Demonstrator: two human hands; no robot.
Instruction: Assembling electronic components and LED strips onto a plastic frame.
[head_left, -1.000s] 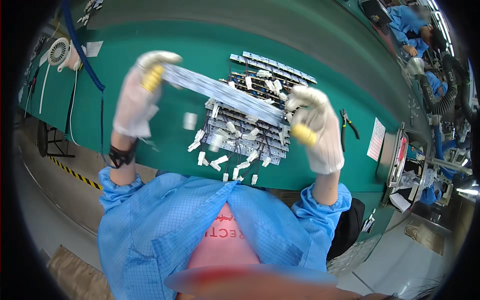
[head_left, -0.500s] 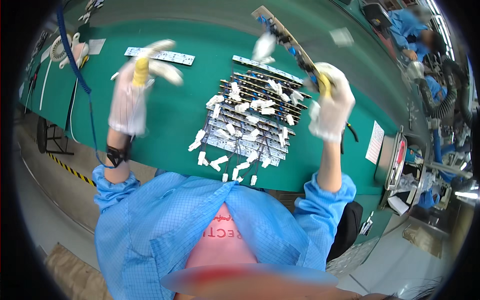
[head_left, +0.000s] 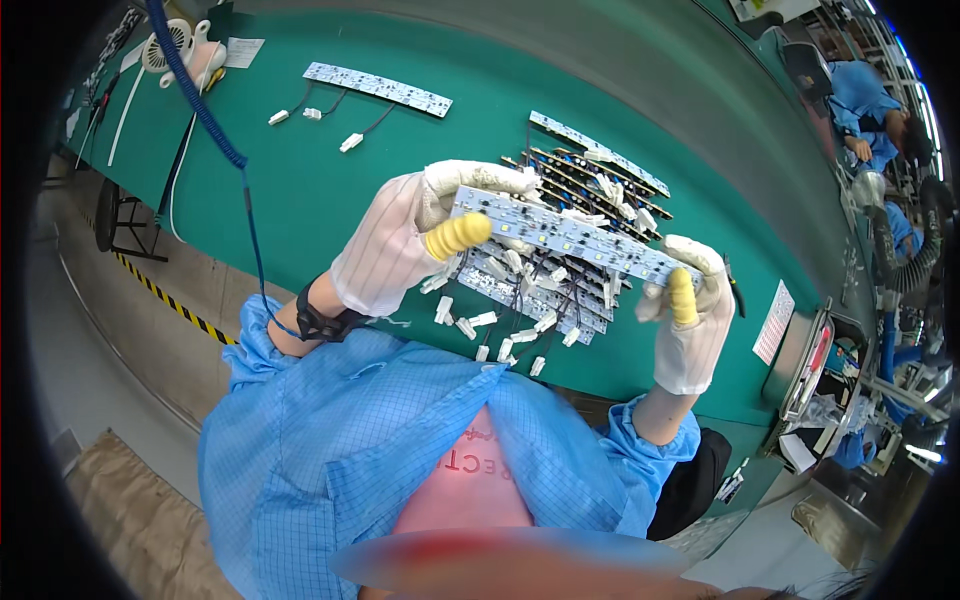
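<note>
Relative to the earlier frame, the circuit strip (head_left: 580, 241) is now swung across to hang over the board pile (head_left: 540, 301), the fingers of the left hand (head_left: 405, 235) and right hand (head_left: 697, 315) pinching opposite ends. Connectors (head_left: 545, 321) on the pile could snag the strip if it slips or slides. The sheet (head_left: 774, 322) right of the pile bears illegible print; the shirt (head_left: 468, 490) nearside of the pile, red lettering (head_left: 463, 459).

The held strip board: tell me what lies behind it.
Behind the held board, more strip boards and white connectors show past its long edges. Whatever lies directly behind it is covered.
</note>
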